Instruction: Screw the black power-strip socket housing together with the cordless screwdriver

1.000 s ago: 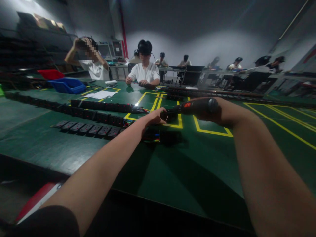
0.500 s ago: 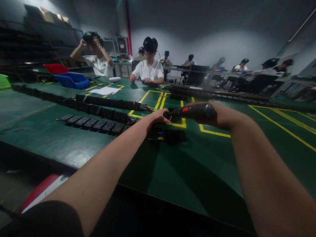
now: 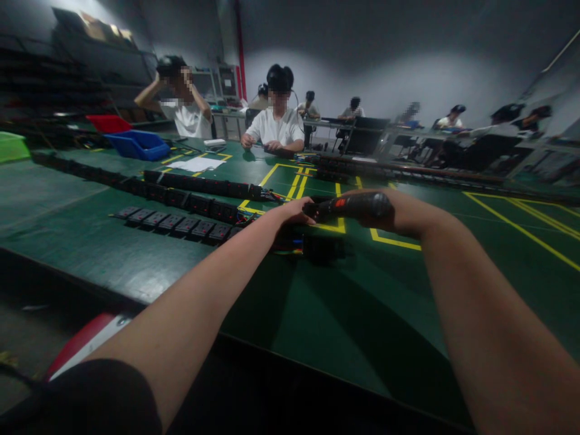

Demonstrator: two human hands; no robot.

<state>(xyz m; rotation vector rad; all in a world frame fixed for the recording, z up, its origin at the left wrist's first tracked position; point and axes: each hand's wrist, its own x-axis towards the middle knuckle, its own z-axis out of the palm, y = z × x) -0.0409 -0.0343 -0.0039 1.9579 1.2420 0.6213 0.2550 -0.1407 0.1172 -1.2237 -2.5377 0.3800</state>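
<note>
My right hand is closed around a black power tool with orange markings, which lies level above the green table. The tool's tip reaches to my left hand, whose fingers are bent beside it; what they hold, if anything, is hidden. Below my hands is the dark end piece of a black segmented strip, with coloured wires in front of it. Two more black segmented strips, a long one and a shorter one, lie behind it to the left.
A blue bin, a red bin and a green bin stand at the back left, near white papers. Across the table sit two people in white shirts. Long dark strips lie along the far side. Yellow tape marks the tabletop.
The whole view has shifted slightly, with the table and people a little further right in the picture. My hands and the tool keep nearly the same pose.
</note>
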